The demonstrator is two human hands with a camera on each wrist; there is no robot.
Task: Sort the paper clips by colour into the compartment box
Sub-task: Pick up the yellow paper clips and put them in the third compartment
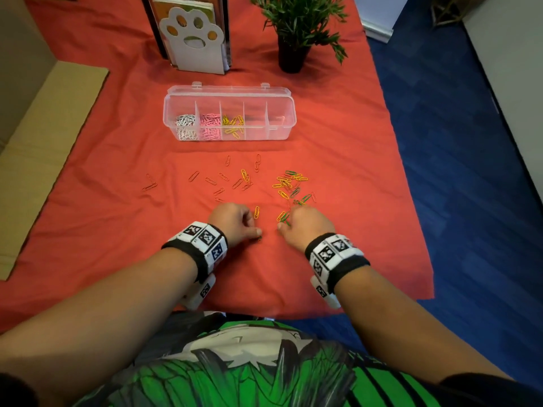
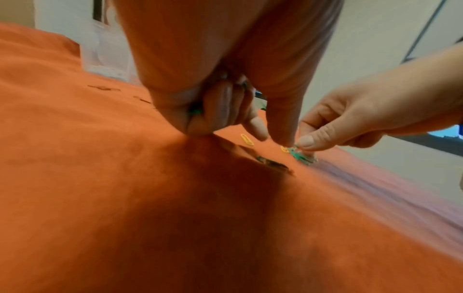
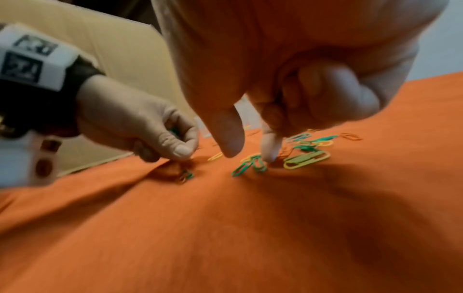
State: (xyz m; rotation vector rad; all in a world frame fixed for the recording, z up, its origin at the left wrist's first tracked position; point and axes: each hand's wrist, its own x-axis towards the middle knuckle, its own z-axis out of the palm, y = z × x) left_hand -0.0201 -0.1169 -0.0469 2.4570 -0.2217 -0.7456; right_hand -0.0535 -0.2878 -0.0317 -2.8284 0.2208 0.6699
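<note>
The clear compartment box point(image 1: 286, 113) stands open mid-table, with white, pink and yellow clips in its three left cells. Red clips point(image 1: 210, 181) lie loose left of centre. Yellow and green ones point(image 1: 289, 183) are mixed on the right. My left hand point(image 1: 255, 230) is low over the cloth, with its fingers curled round green clips point(image 2: 194, 111) in the palm. Its thumb and forefinger point down at another green clip point(image 3: 186, 175). My right hand point(image 3: 249, 154) presses its forefinger tip down beside two green clips point(image 3: 248, 165), with the thumb apart from it.
An orange cloth point(image 1: 338, 268) covers the table; its right edge drops to blue floor. A paw-shaped book holder point(image 1: 195, 39) and a potted plant point(image 1: 293, 33) stand behind the box. Cardboard point(image 1: 44, 136) lies along the left.
</note>
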